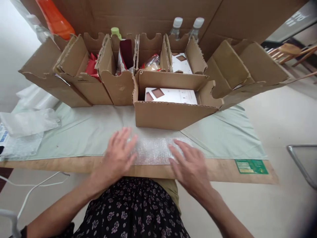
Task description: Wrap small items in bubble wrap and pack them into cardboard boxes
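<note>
A sheet of clear bubble wrap (153,152) lies flat at the table's front edge, between my two hands. My left hand (120,150) is at its left end, fingers spread and a little blurred by motion. Over the right end is my right hand (189,162), also with its fingers apart. Neither hand grips anything; whether the fingertips touch the wrap I cannot tell. Just beyond the wrap stands a cardboard bin (170,115) with white boxes (177,96) in it, marked with brown squares.
Behind stands a row of cardboard bins (119,87), some holding red packets (92,64), a bagged snack (153,64) and white boxes. Plastic bottles (177,26) and an orange bottle (55,19) rise behind them. Bubble wrap bags (27,124) lie at the left. White cables (37,185) hang below.
</note>
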Motion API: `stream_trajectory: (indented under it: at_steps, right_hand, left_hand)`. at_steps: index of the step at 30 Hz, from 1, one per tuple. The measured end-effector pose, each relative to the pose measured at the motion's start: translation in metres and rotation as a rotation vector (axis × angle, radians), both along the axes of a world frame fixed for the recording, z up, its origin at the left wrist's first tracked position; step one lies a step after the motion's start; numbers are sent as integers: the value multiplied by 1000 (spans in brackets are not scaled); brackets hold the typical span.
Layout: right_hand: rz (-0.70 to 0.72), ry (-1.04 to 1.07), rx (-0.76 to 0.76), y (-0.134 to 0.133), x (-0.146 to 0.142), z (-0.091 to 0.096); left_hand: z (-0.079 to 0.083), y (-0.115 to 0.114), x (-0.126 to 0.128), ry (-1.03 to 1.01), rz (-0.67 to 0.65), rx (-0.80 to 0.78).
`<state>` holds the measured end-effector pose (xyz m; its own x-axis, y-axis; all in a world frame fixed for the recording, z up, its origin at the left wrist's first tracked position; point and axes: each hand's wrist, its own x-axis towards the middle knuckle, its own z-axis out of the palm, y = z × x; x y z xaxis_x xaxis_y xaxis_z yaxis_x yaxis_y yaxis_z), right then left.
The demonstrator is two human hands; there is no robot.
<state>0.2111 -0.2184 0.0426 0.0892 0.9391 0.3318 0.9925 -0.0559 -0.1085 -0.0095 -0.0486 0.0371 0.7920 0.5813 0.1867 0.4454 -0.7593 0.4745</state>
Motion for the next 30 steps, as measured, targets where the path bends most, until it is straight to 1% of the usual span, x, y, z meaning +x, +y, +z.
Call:
stream_trajectory:
  at_steps: [1, 2, 4, 5, 6, 8, 9, 11, 12, 13, 14, 16, 17, 18, 19, 20, 22, 24, 25, 27, 28, 30]
  right_hand:
    - [55, 31, -28, 12, -8, -6]
    - [116, 56, -60, 23, -14, -15]
    - [211, 63, -114, 36, -20, -38]
    - [229, 51, -130, 35, -17, -49]
    - [221, 34, -135, 29, -11, -58]
    - [136, 9, -128, 4, 11, -70]
    - [70, 5, -118, -11, 24, -73]
    - [-92, 15, -84, -38, 48, -72]
    - [-174, 29, -65, -47, 57, -69]
    - [-253, 43, -49, -50, 63, -67]
    - [-327, 55, -42, -50, 68, -65]
    - [-441, 78, -59, -39, 72, -64]
    - [-469, 97, -75, -31, 72, -64]
    - [-477, 130, -88, -23, 71, -63]
    - [-468, 179, -91, -18, 70, -62]
    - [-449, 246, -83, -15, 68, -59]
    - [-432, 418, -52, -18, 62, -48]
    - [-466, 625, -41, -30, 49, -33]
    - [-484, 744, -46, -35, 39, -25]
    - [-490, 1037, -95, -41, 11, -13]
    - [-466, 1211, -145, -40, -6, -10]
    - [-379, 1548, -305, -31, -44, -11]
  left_hand:
    - [-6, -12, 2, 21, -70, -23]
    - [-13, -22, 4, 62, -109, -49]
    - [-31, -30, 8, 144, -95, -92]
    - [-39, -30, 9, 182, -76, -106]
    - [-46, -27, 9, 212, -63, -114]
    - [-54, -20, 7, 250, -74, -119]
    - [-54, -17, 6, 255, -87, -117]
    - [-49, -12, 0, 251, -84, -97]
    - [-45, -10, -4, 245, -48, -69]
    - [-41, -7, -9, 238, 19, -27]
    - [-37, -5, -15, 231, 111, 29]
    - [-32, 0, -27, 239, 305, 141]
    - [-31, 1, -32, 253, 371, 178]
    - [-32, 0, -36, 270, 410, 196]
    - [-33, -1, -39, 282, 421, 201]
    - [-34, -3, -42, 282, 414, 199]
    - [-35, -6, -47, 223, 383, 206]
    - [-28, -1, -53, 120, 346, 218]
    - [-22, 7, -55, 80, 333, 225]
    - [-7, 33, -56, 52, 326, 241]
    - [1, 49, -51, 69, 334, 273]
    - [12, 82, -33, 95, 341, 311]
